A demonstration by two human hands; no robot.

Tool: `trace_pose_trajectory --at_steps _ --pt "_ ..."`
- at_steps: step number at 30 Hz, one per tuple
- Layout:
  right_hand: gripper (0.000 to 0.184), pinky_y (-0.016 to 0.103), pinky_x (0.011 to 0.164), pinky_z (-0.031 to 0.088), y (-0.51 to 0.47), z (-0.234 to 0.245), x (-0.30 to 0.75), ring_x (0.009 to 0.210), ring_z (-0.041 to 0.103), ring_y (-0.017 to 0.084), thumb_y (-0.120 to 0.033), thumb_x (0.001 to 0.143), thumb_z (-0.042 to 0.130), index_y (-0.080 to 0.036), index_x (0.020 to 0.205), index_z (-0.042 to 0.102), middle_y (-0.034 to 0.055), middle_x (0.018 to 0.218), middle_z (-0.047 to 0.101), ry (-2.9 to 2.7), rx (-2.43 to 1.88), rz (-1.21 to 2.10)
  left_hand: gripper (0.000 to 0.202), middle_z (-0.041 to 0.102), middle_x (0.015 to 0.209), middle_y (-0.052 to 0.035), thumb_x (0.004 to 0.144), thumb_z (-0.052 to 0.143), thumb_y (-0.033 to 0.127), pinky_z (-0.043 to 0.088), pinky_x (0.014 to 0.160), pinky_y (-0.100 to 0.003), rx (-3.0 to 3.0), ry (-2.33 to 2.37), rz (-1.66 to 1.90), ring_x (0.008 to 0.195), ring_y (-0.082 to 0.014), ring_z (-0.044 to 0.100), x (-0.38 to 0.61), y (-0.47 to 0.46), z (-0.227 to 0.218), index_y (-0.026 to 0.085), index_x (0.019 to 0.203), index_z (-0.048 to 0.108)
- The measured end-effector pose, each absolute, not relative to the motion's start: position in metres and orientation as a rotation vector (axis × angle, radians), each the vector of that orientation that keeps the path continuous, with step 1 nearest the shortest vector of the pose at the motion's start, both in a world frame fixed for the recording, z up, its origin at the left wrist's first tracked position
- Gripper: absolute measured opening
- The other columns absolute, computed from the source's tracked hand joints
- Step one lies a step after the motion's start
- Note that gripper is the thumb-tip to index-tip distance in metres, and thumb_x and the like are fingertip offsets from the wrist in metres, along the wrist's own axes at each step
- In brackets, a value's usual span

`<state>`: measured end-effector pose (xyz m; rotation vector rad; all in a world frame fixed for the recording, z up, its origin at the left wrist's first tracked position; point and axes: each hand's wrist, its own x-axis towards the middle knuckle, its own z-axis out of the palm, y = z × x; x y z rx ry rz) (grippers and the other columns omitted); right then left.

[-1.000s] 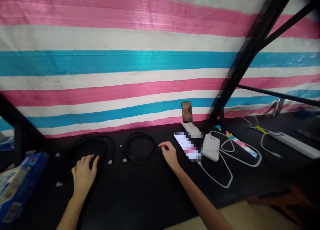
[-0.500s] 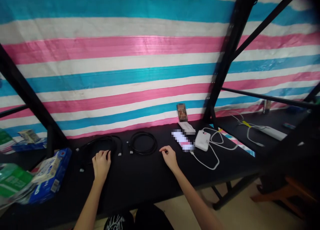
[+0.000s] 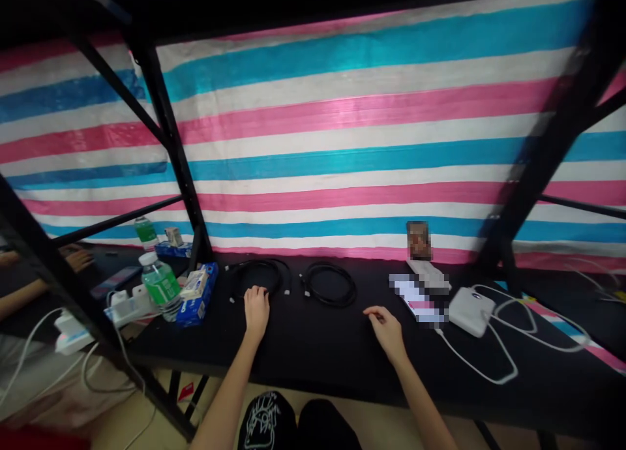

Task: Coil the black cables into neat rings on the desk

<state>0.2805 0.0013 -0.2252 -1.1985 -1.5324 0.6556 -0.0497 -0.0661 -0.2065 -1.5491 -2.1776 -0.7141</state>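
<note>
Two bare hands over a dark desk, one at a coil of black cable

The left hand's fingers [image 3: 253,296] are bent at the near edge of the left black coil [image 3: 279,277]; from here I can't tell whether they grip it or just rest there. The right hand [image 3: 388,332] lies well apart from the left hand [image 3: 257,319], its fingers loosely curled; how narrow the gap to the thumb is, I can't make out.

Between the hands, a little farther back, a second black coil [image 3: 337,302] lies flat on the desk [image 3: 317,349], pale connectors on its left side. Just beyond the right hand sits a phone [image 3: 415,297], screen lit and partly blurred out, a white cable [image 3: 482,374] at its near end, and beside it a white block [image 3: 470,310].

Left of the coils there's a blue packet [image 3: 199,300], then a green-labelled bottle [image 3: 161,284] standing upright. A striped sheet [image 3: 342,156] hangs behind everything. At far left I see another person's hand [image 3: 78,259].
</note>
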Motion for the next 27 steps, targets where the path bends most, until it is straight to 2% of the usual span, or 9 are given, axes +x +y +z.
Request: trace_pose_trajectory --at_steps 3,9,14,20,27 --pt "0.023 0.034 0.067 0.046 0.001 -0.227 0.281 0.070 0.060 0.022 -0.034 0.063 0.048 -0.020 0.065 0.065 0.0064 0.075 0.066 -1.530 -1.217 0.674 0.026 0.056 0.094 -0.0104 0.088 0.034 0.020 0.038 0.085 -0.035 -1.537 -2.181 -0.753 0.091 -0.0227 0.051 -0.048 -0.069 -0.203 0.014 0.095 0.059" --pt "0.023 0.035 0.067 0.046 -0.002 -0.224 0.280 0.069 0.060 0.023 -0.036 0.061 0.049 -0.020 0.063 0.065 0.0073 0.074 0.066 -1.498 -1.237 0.732 0.028 0.053 0.103 -0.0123 0.089 0.031 0.018 0.034 0.089 -0.036 -1.501 -2.176 -0.801 0.098 -0.0237 0.047 -0.044 -0.073 -0.196 0.014 0.107 0.052" --pt "0.021 0.033 0.068 0.046 -0.004 -0.222 0.278 0.068 0.060 0.022 -0.034 0.061 0.049 -0.020 0.064 0.064 0.0063 0.073 0.066 -1.475 -1.221 0.756 0.023 0.055 0.097 -0.0089 0.083 0.041 0.013 0.036 0.083 -0.035 -1.615 -2.172 -0.740 0.094 -0.0228 0.049 -0.047 -0.069 -0.201 0.016 0.100 0.055" --pt "0.020 0.033 0.068 0.045 -0.002 -0.228 0.279 0.067 0.060 0.020 -0.030 0.064 0.047 -0.020 0.066 0.064 0.0049 0.073 0.066 -1.504 -1.201 0.730 0.025 0.057 0.098 -0.0080 0.084 0.046 0.025 0.036 0.080 -0.035 -1.626 -2.204 -0.691 0.094 -0.0241 0.049 -0.051 -0.062 -0.209 0.017 0.105 0.056" --pt "0.019 0.029 0.063 0.046 -0.005 -0.228 0.278 0.063 0.059 0.018 -0.025 0.067 0.045 -0.020 0.065 0.064 0.0034 0.070 0.065 -1.508 -1.179 0.693 0.024 0.057 0.094 -0.0085 0.086 0.044 0.027 0.035 0.076 -0.035 -1.625 -2.218 -0.644 0.092 -0.0254 0.048 -0.054 -0.063 -0.211 0.017 0.101 0.059"
